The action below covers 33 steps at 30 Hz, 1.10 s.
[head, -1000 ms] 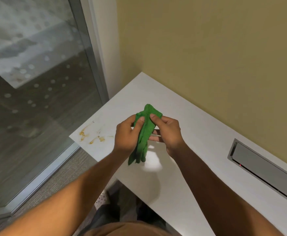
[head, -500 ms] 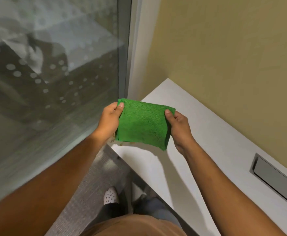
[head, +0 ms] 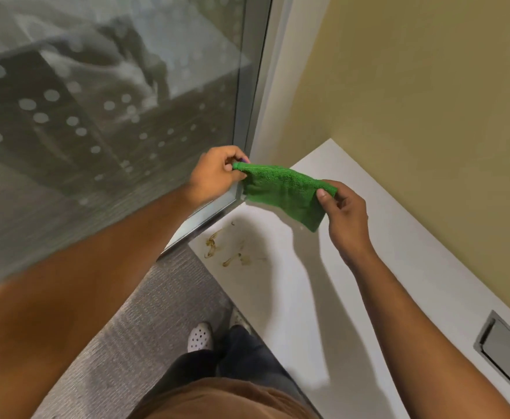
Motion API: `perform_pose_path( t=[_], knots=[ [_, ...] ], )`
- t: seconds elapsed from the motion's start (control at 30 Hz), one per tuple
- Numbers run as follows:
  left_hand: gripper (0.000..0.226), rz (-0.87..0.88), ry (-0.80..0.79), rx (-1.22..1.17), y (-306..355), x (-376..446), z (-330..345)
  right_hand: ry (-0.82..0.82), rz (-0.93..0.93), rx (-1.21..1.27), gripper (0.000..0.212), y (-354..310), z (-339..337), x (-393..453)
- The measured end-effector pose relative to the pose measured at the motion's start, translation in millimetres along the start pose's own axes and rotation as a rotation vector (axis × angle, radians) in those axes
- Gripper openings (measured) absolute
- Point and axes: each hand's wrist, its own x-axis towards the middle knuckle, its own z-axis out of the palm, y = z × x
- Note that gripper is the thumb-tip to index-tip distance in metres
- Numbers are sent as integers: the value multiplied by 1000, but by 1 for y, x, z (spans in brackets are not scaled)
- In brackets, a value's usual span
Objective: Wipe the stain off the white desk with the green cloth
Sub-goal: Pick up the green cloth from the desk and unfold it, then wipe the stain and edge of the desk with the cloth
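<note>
Above the white desk [head: 368, 267], left hand [head: 217, 173] and right hand [head: 343, 213] each pinch a corner of the green cloth [head: 284, 192], stretched between them. Below lies the brown stain [head: 226, 249], uncovered, near the glass panel [head: 96, 101]. Possibly a cable hatch [head: 507, 355], cut off at the frame's edge.

Desk [head: 323, 297] bare around stain [head: 232, 252] (glass panel [head: 96, 116] close left); wall [head: 429, 116] behind.

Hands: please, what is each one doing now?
Left hand: closed, pinching one end of the green cloth.
Right hand: closed, pinching the other end.

Dotted glass panel [head: 96, 116] left; tan wall [head: 414, 101] behind; grey carpet [head: 133, 343] below; metal cable hatch [head: 507, 355] right.
</note>
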Motion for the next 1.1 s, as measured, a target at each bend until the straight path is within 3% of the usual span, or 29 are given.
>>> perform_pose_path(
  t=[0.13, 0.27, 0.4, 0.5, 0.63, 0.7, 0.8, 0.97, 1.1],
  knots=[
    [23, 119, -77, 128, -22, 8, 13, -43, -65, -206, 22, 35, -7, -9],
    [20, 263, -202, 519, -63, 0, 38, -89, -99, -518, 21, 96, 5, -30],
    [25, 339, -381, 854, -91, -13, 59, -250, -168, -645, 16, 146, 19, -55],
    [30, 416, -306, 899, -110, -23, 62, -344, -316, -740, 11, 162, 24, -63],
    [32, 435, -211, 917, -123, -40, 60, -465, -338, -907, 37, 162, 29, -60],
    [35, 405, -176, 918, -125, -48, 59, -489, -391, -944, 44, 157, 37, -49],
    [46, 288, -81, 908, -131, -65, 60, -489, -468, -947, 35, 157, 62, -23],
    [47, -48, 154, 739, -146, -109, 72, -676, -349, -1084, 74, 175, 110, 8],
    [49, -208, 235, 547, -167, -144, 83, -627, -343, -1206, 81, 189, 128, 13]
  ],
)
